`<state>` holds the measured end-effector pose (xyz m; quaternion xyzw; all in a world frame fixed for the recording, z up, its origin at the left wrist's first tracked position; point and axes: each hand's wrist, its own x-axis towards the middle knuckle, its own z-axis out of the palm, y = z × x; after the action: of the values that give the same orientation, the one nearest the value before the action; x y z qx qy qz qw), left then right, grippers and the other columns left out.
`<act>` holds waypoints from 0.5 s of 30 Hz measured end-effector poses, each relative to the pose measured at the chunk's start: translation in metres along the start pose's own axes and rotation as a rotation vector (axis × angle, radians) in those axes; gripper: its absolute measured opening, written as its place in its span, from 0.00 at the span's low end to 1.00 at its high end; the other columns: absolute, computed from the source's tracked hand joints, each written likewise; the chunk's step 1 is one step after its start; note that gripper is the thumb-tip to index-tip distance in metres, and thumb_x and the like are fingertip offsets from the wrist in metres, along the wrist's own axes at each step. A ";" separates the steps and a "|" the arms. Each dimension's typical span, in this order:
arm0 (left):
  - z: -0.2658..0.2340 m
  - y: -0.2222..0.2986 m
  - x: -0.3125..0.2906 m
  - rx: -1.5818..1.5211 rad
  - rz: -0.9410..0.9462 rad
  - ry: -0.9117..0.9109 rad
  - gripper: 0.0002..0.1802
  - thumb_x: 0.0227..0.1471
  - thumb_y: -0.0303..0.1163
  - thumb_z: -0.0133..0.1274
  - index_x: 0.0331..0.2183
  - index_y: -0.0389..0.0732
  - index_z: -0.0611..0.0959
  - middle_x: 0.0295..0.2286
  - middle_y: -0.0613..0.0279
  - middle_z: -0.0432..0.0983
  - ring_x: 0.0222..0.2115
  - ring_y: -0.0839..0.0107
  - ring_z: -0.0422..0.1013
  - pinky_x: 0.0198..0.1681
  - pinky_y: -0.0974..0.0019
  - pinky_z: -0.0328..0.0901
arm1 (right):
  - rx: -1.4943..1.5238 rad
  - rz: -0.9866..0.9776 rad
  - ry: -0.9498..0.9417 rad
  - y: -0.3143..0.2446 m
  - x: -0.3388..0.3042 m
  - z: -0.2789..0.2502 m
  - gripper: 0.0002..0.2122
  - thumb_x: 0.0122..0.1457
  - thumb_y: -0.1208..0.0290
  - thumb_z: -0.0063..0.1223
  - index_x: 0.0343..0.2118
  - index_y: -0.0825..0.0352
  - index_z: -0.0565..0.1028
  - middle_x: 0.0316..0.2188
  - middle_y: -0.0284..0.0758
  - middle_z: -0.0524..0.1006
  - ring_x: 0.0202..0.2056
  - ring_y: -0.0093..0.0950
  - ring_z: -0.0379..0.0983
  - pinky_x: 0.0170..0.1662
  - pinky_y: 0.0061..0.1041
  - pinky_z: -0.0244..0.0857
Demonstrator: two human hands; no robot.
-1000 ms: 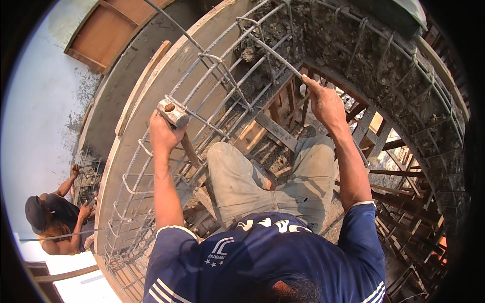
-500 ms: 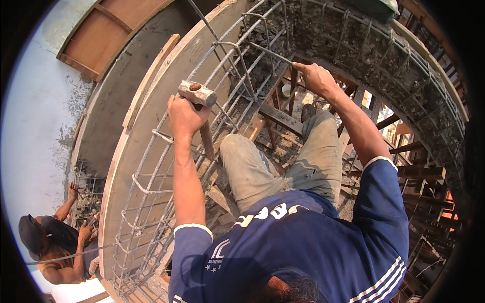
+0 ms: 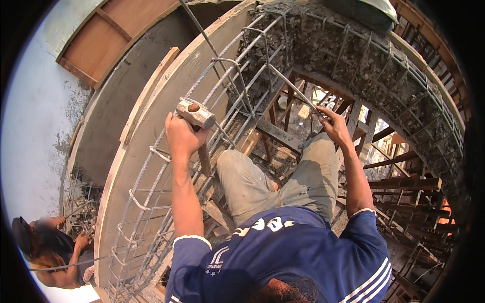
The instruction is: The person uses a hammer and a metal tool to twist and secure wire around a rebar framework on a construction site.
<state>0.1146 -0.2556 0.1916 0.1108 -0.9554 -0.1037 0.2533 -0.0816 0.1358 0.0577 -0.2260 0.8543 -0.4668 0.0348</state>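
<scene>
My left hand (image 3: pixel 183 135) is closed around a club hammer (image 3: pixel 196 112), just below its heavy, worn metal head. The wooden handle shows under the fist, slanting down beside my knee. This hand rests against the bars of a steel rebar cage (image 3: pixel 146 207). My right hand (image 3: pixel 334 126) grips the near end of a thin metal rod (image 3: pixel 294 87) with thumb and fingers. From there the rod slants up and left to the cage's bars; whether its far end is hooked on or only touching, I cannot tell.
A curved formwork board (image 3: pixel 132 166) borders the cage on the left. Below my legs are timber props (image 3: pixel 280 135) and gaps. Rough concrete with stirrups (image 3: pixel 348 60) curves along the far right. At the lower left a co-worker (image 3: pixel 55 247) handles bars.
My right hand has come toward me and slightly right, swinging the rod's near end with it. The left hand and hammer have barely moved.
</scene>
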 end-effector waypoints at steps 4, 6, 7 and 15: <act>-0.003 -0.001 0.000 0.015 0.018 0.032 0.15 0.37 0.42 0.67 0.28 0.44 0.88 0.23 0.60 0.82 0.29 0.58 0.77 0.59 0.48 0.58 | -0.084 0.039 0.162 0.004 0.036 0.003 0.18 0.62 0.74 0.53 0.56 0.61 0.75 0.25 0.41 0.78 0.23 0.21 0.65 0.33 0.28 0.66; 0.002 0.002 0.005 0.015 0.046 0.017 0.14 0.37 0.41 0.66 0.28 0.44 0.88 0.23 0.60 0.82 0.30 0.58 0.77 0.58 0.48 0.59 | -0.152 -0.161 0.316 0.016 0.071 0.007 0.18 0.62 0.73 0.52 0.55 0.60 0.75 0.19 0.48 0.75 0.23 0.38 0.73 0.31 0.38 0.66; 0.001 0.004 0.007 0.007 0.042 -0.001 0.14 0.37 0.40 0.66 0.28 0.44 0.88 0.23 0.60 0.82 0.30 0.58 0.76 0.58 0.48 0.59 | -0.216 -0.318 0.406 0.022 0.087 0.013 0.18 0.62 0.73 0.52 0.56 0.60 0.75 0.20 0.50 0.75 0.24 0.46 0.75 0.31 0.41 0.66; -0.003 0.011 0.003 -0.077 0.024 0.066 0.15 0.35 0.34 0.65 0.32 0.44 0.87 0.30 0.57 0.82 0.32 0.55 0.75 0.49 0.51 0.67 | -0.314 -0.171 -0.029 0.011 0.069 -0.011 0.18 0.61 0.75 0.49 0.55 0.56 0.75 0.29 0.51 0.79 0.30 0.51 0.77 0.35 0.46 0.68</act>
<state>0.1119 -0.2469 0.1986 0.0928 -0.9431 -0.1338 0.2899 -0.1501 0.1207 0.0657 -0.3070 0.8938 -0.3257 -0.0282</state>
